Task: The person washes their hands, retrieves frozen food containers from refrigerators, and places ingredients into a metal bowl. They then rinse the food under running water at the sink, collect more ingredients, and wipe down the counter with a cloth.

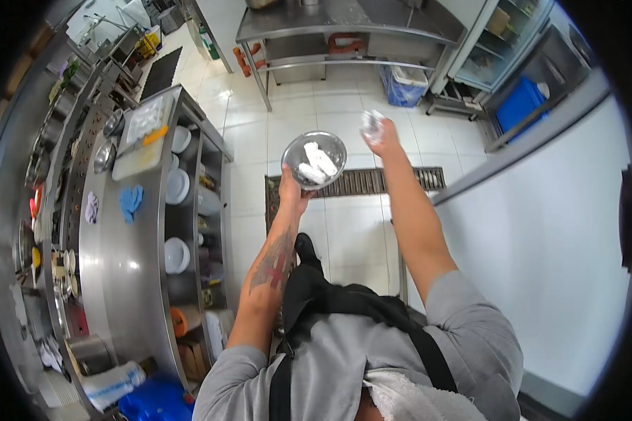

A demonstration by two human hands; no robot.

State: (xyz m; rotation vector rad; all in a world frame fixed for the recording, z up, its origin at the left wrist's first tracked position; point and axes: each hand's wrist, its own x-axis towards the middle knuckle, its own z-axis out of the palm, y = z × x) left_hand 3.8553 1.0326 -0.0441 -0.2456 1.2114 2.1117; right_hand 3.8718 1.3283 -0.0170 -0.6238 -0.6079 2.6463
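My left hand grips the rim and underside of a round metal bowl in front of me. Inside the bowl lie a few elongated pieces coated in white powder. My right hand is held out to the right of the bowl, apart from it. White powder covers its fingers, which look loosely stretched, and I make out nothing held in them.
A steel counter with shelves runs along the left, bearing a blue cloth and a cutting board. Ahead stands a steel table. A floor drain grate crosses the tiles. A white panel is close on the right.
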